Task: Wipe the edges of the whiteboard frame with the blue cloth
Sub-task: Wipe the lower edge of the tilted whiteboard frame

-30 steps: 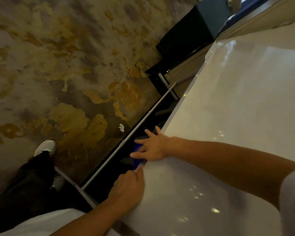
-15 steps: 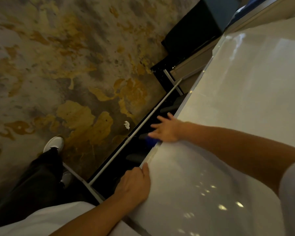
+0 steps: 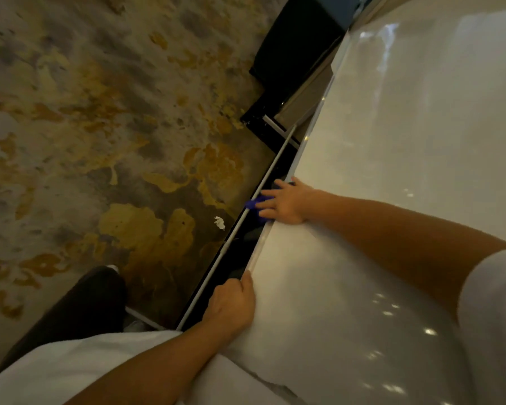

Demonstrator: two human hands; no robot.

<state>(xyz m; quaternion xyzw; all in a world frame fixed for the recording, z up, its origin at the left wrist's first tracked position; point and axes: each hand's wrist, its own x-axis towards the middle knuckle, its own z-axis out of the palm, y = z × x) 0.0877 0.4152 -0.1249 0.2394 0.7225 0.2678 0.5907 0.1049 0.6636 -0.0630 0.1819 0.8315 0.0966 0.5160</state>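
Note:
The glossy whiteboard (image 3: 406,176) fills the right side of the head view, seen from above at a steep angle. Its pale frame edge (image 3: 260,249) runs diagonally from bottom centre to upper right. My right hand (image 3: 287,203) lies flat over that edge, pressing the blue cloth (image 3: 253,204) against the frame; only a small part of the cloth shows past the fingers. My left hand (image 3: 232,306) grips the frame edge lower down, fingers curled over it, about a forearm's length from the right hand.
A thin white rail (image 3: 240,229) runs parallel to the frame over a dark gap. Patterned grey and yellow carpet (image 3: 100,127) covers the left. A scrap of white paper (image 3: 219,222) lies on it. My dark trouser leg (image 3: 79,311) and a black cabinet (image 3: 292,51) are nearby.
My right hand has slid with the blue cloth along the frame edge, away from my left hand. The left hand has kept its grip on the frame.

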